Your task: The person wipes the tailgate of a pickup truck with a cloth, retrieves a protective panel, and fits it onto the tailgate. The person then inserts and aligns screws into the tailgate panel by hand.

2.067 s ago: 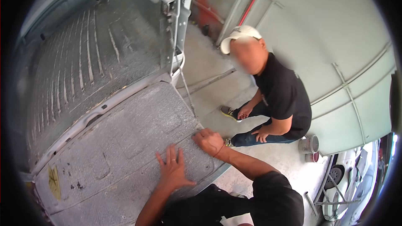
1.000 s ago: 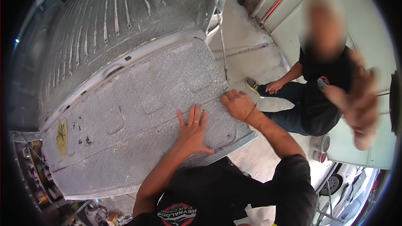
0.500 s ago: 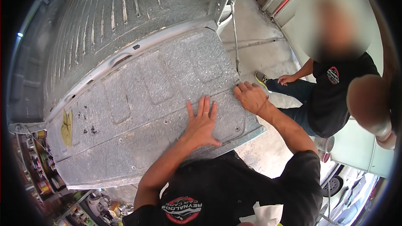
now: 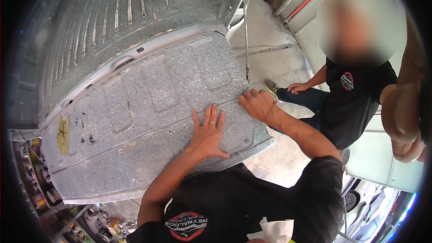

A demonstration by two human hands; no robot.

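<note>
A lowered truck tailgate [image 4: 148,121] with a grey speckled inner surface spreads out before me. My left hand [image 4: 208,135] lies flat on it, fingers spread, with a ring on one finger. At the tailgate's right side, by the end of the seam across it, my right hand [image 4: 257,104] is closed with its fingers curled down. Whatever is under those fingers is hidden. Just above that hand, a support cable [image 4: 246,54] meets the tailgate's corner. Small dark fasteners [image 4: 91,139] and a yellowish cloth [image 4: 63,136] lie on the left part of the panel.
The ribbed truck bed [image 4: 108,22] extends behind the tailgate. To the right stands another person [image 4: 348,108] in a black shirt, one arm reaching close to the camera. Shelves of supplies [image 4: 36,171] are at lower left. A white car [image 4: 360,198] shows at lower right.
The whole view has shifted slightly, so the tailgate sits further left. Both my hands keep their places on the panel. The other person's near hand has moved slightly.
</note>
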